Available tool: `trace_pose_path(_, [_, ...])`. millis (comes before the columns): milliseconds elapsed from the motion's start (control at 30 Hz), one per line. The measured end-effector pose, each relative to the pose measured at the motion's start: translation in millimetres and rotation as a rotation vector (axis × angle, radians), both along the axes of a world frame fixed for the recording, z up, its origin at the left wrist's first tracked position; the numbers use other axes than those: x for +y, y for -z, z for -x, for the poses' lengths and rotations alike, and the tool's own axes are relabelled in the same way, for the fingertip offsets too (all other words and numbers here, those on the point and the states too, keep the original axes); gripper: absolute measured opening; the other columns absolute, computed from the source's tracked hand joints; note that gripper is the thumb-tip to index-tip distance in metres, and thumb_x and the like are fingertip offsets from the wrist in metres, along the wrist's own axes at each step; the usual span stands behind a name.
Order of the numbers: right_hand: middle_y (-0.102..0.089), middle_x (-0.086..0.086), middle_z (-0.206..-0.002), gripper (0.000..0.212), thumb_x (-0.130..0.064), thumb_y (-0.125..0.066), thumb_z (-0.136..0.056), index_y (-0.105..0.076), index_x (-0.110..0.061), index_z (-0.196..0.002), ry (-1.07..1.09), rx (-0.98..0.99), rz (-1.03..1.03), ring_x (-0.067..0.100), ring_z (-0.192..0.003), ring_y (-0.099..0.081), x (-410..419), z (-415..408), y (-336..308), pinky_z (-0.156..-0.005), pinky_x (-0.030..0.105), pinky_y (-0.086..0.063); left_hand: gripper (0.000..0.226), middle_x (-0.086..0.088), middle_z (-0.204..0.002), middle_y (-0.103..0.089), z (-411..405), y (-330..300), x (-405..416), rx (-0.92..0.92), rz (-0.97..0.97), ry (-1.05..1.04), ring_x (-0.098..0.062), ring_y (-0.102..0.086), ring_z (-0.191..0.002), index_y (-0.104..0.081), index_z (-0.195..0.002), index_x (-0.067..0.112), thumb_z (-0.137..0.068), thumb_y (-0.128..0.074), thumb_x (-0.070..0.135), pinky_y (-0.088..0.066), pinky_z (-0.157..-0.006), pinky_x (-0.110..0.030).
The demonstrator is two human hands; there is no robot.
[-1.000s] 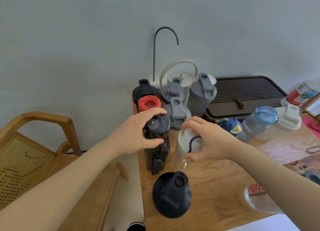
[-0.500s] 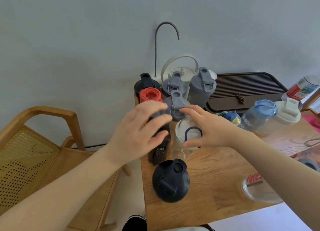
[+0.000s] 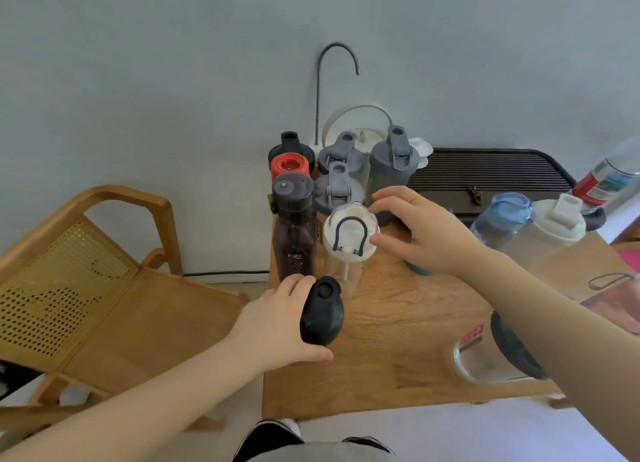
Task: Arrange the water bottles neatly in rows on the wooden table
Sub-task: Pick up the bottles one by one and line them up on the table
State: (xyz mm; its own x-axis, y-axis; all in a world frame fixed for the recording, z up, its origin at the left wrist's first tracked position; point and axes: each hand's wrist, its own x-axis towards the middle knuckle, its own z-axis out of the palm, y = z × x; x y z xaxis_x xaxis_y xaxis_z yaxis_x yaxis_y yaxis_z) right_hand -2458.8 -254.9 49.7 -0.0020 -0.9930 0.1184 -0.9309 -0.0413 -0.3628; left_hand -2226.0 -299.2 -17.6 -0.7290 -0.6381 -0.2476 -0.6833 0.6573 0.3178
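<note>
Left hand [image 3: 277, 326] grip holds black bottle [image 3: 322, 312], near bench [image 3: 398, 323] edge; right hand [image 3: 426, 233] loose beside clear bottle [image 3: 349, 234]. Step: extending row. Next: seat black bottle in line.

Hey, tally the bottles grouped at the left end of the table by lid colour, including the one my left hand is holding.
Grey flip lids: 3
Black lids: 2, the back-corner bottle and the black bottle in the left hand
Red lid: 1
Smoky dark lid: 1
White lid: 1
Total: 8
</note>
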Motion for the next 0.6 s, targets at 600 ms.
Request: trace_pose_path(600, [0.001, -0.009, -0.152, 0.103, -0.058, -0.074, -0.060, -0.014, -0.036, -0.140, 0.246, 0.196, -0.371, 0.028, -0.140, -0.017, 183.0, 80.7, 32.6, -0.102, 0.049, -0.040, 0.092, 0.002, -0.128, -0.046, 96.3, -8.7, 105.6, 0.322, 0.085, -0.210, -0.022, -0.049, -0.113, -0.029, -0.128, 0.024, -0.056, -0.077, 0.053, -0.049, -0.087, -0.040])
